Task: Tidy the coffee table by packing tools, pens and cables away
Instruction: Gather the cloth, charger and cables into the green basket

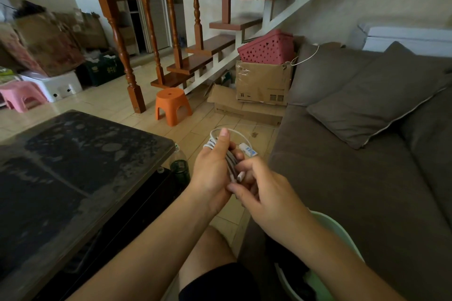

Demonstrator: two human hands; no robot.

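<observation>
Gripping a coiled white cable (231, 162) above the floor in front of the knees, the left hand (211, 171) has its fingers curled round the bundle, with the thumb raised along it. The right hand (265, 194) pinches the coil's lower end with bent fingers. 1 loose loop and a white plug (248, 149) stick out beyond the 2 hands. The dark coffee table (73, 166) lies to the left, apart from the cable, and a brown sofa (342, 154) stands to the right.

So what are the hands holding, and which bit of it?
A coiled white cable: the left hand grips the bundle round its middle, and the right hand pinches its lower end.
</observation>
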